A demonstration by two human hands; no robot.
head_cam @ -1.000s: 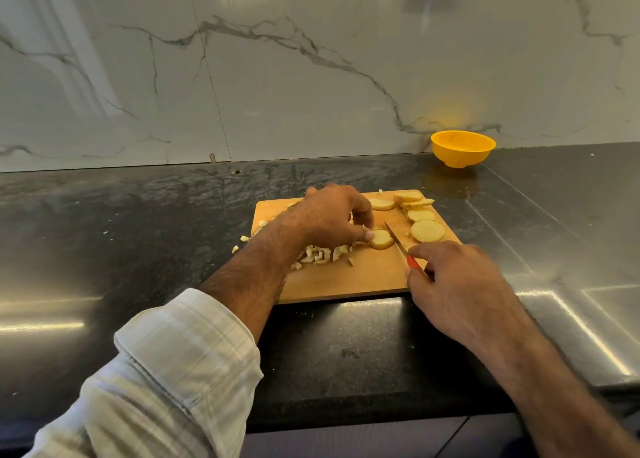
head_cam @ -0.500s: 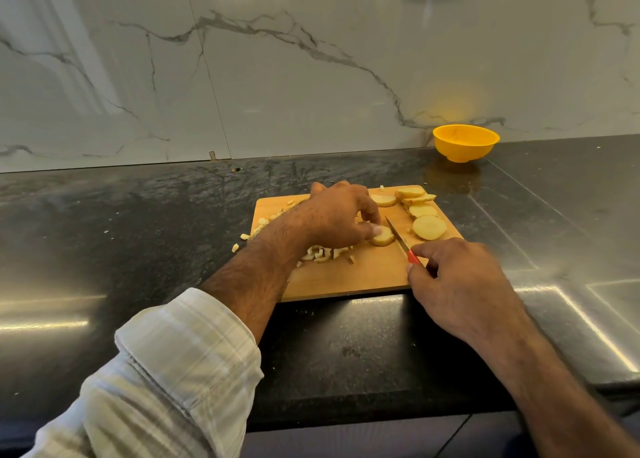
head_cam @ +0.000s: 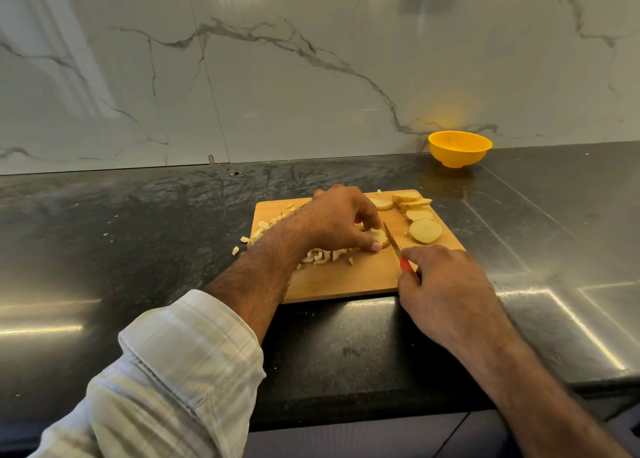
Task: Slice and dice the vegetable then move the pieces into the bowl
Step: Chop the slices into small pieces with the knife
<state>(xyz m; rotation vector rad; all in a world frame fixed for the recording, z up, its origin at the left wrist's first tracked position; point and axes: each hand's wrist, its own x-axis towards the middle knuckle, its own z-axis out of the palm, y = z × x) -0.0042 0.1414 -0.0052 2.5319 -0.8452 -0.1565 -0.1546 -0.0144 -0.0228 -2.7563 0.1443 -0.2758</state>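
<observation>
Left hand [head_cam: 341, 220] pinches a potato slice [head_cam: 379, 237] on the wooden cutting board [head_cam: 346, 281] | right hand [head_cam: 446, 291] grips a red-handled knife [head_cam: 394, 246], blade against that slice | diced pieces [head_cam: 323, 255] beside the left wrist; uncut slices [head_cam: 425, 230] at the board's far right | yellow bowl [head_cam: 460, 149] by the marble wall, well apart.

one head-worn wide-angle view looks forward and down, close over the cutting board [head_cam: 346, 281], facing the marble wall [head_cam: 311, 76].
</observation>
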